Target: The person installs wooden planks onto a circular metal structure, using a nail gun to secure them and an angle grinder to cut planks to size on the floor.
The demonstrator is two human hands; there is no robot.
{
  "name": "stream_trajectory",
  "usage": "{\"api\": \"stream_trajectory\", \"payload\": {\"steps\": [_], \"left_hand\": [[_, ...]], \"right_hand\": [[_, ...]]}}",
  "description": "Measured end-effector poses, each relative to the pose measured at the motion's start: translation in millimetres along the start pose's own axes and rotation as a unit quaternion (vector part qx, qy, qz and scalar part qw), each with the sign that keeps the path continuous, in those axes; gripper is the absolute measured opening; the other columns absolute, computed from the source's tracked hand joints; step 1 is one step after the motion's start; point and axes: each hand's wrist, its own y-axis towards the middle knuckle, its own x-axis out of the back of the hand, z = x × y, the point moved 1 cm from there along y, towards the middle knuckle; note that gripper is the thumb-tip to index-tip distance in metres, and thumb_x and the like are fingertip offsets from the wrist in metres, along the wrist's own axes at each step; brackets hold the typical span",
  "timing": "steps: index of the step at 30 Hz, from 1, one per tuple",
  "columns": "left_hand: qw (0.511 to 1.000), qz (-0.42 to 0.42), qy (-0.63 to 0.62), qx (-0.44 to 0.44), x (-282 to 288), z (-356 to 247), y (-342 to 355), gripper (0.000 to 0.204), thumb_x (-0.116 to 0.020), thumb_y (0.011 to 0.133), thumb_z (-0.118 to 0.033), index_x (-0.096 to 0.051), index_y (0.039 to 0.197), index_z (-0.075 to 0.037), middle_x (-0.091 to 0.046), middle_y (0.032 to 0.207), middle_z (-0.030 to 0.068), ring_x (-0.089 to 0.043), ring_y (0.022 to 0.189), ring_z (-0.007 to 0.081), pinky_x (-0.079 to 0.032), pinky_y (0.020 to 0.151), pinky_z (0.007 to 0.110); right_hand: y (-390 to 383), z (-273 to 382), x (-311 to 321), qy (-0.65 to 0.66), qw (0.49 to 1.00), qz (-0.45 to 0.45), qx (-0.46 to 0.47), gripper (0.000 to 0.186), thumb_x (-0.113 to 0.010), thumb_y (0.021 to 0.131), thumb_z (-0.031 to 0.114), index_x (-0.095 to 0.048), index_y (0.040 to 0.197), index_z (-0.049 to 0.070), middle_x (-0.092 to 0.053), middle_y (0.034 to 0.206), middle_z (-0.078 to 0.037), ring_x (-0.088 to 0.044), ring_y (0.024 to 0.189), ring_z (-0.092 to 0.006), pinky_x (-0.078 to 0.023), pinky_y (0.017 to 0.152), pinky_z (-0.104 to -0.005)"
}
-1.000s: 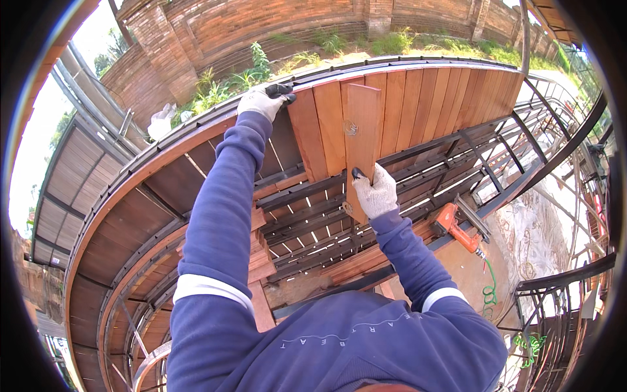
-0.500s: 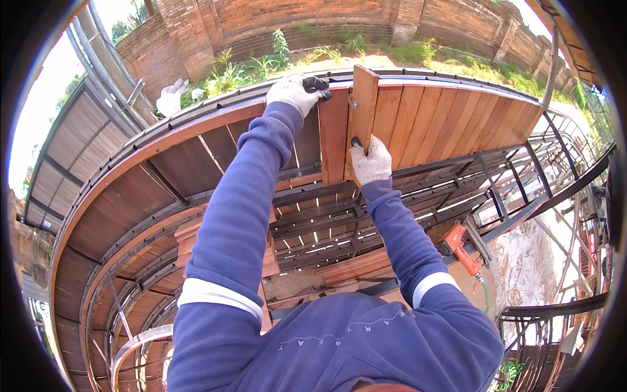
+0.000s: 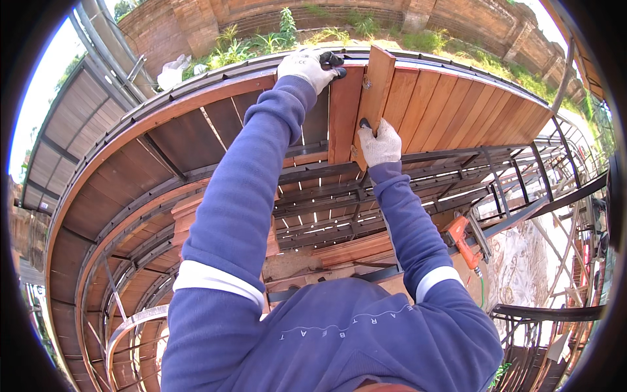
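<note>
My left hand [image 3: 309,69], in a white glove with black fingertips, is at the far end of a reddish wooden plank [image 3: 344,117]. Its fingers are curled closed on the plank's upper left corner. My right hand [image 3: 381,144], gloved likewise, grips a loose wooden board [image 3: 377,81] near its lower end, with the thumb on its left face. That board stands on edge beside the reddish plank and sticks up past the far rail. To its right runs a row of fitted planks [image 3: 457,114].
An orange air nailer [image 3: 462,240] with a green hose hangs on the frame to my right. A curved dark metal frame [image 3: 522,171] sweeps around me. Stacked planks [image 3: 188,222] lie beside my left arm. Beyond the far rail are weeds and a brick wall [image 3: 313,26].
The view has shifted, so both hands and the boards appear higher and slightly farther right. Both hands keep their hold, with little change between the boards themselves.
</note>
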Motion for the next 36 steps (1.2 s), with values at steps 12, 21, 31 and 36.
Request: {"api": "stream_trajectory", "payload": {"steps": [12,21,31,36], "left_hand": [[0.998,-0.001,0.055,-0.019,0.7,0.7,-4.6,0.042,-0.069,0.088,-0.058,-0.070,0.121,-0.033,-0.067,0.122,0.0057,-0.060,0.119,0.0271,-0.045,0.105,0.039],[0.949,-0.052,0.255,-0.178,-12.4,12.3,-17.8,0.080,-0.072,0.085,-0.055,-0.042,0.153,-0.026,-0.048,0.149,0.0058,-0.044,0.138,0.0273,-0.038,0.113,0.044],[0.920,-0.035,0.340,-0.191,-25.5,20.0,-18.1,0.117,-0.082,0.071,-0.060,-0.018,0.162,-0.024,-0.041,0.155,0.0065,-0.040,0.141,0.0297,-0.036,0.111,0.050],[0.921,-0.057,0.331,-0.197,-31.8,17.3,-18.2,0.110,-0.082,0.072,-0.055,-0.025,0.160,-0.024,-0.044,0.152,0.0044,-0.043,0.137,0.0280,-0.039,0.109,0.049]], "right_hand": [[-6.4,-1.3,-7.5,-0.033,0.998,0.020,-0.039,0.041,-0.073,0.083,0.026,-0.067,0.108,-0.006,-0.069,0.096,-0.026,-0.068,0.091,-0.0419,-0.055,0.081,-0.0426],[-7.8,-8.9,-15.0,-0.066,0.996,0.037,-0.054,0.037,-0.069,0.084,0.027,-0.067,0.104,-0.004,-0.068,0.096,-0.027,-0.067,0.095,-0.0444,-0.055,0.084,-0.0454],[-6.7,7.4,-5.8,-0.046,0.995,0.077,-0.045,0.036,-0.068,0.084,0.026,-0.066,0.109,0.000,-0.069,0.100,-0.026,-0.067,0.097,-0.0432,-0.055,0.085,-0.0454],[-2.5,-9.6,-6.7,-0.046,0.995,0.085,-0.032,0.036,-0.069,0.085,0.027,-0.066,0.108,0.000,-0.069,0.099,-0.026,-0.067,0.097,-0.0432,-0.055,0.084,-0.0449]]}}
